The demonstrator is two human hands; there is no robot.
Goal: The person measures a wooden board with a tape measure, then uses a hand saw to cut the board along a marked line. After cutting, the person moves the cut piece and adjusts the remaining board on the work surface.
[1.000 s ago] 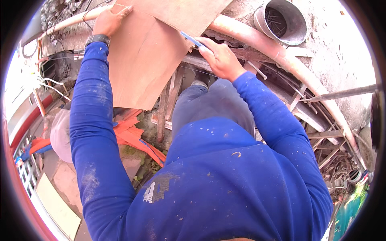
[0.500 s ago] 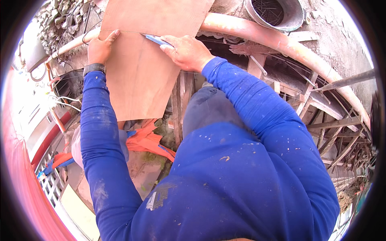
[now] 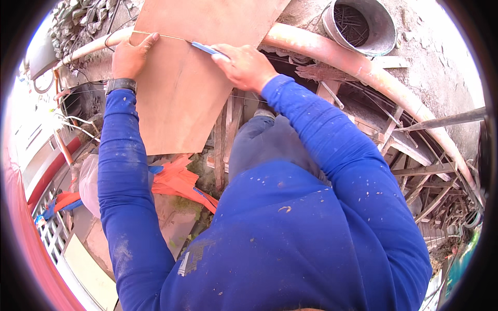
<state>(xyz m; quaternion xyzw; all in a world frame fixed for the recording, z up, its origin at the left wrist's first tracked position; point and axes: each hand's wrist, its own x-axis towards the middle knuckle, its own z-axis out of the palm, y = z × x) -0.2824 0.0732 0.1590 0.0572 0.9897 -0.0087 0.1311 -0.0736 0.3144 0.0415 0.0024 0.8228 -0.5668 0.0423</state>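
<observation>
A thin tan plywood sheet [image 3: 181, 98] extends away from me, its near end a little narrower. My left hand [image 3: 129, 58] grips its left edge, thumb on top beside a pale cut line; the fingers underneath are hidden. My right hand [image 3: 245, 67] is closed around a blue utility knife [image 3: 205, 48], pointing left. The knife's tip touches the sheet at the right end of that line, which runs from the left edge past my thumb.
A long, thick pale pipe [image 3: 353, 57] curves beneath the sheet. Beyond it stands a metal bucket [image 3: 386, 33] containing nails or thin rods. Scrap timber [image 3: 428, 168] is piled at the right. Orange cloth [image 3: 179, 181] lies below the sheet; rubble [image 3: 78, 26] sits at the far left.
The knife has moved slightly right along the sheet, and the line behind it looks wider and paler. My left hand keeps its grip on the edge. The whole view has shifted a little.
</observation>
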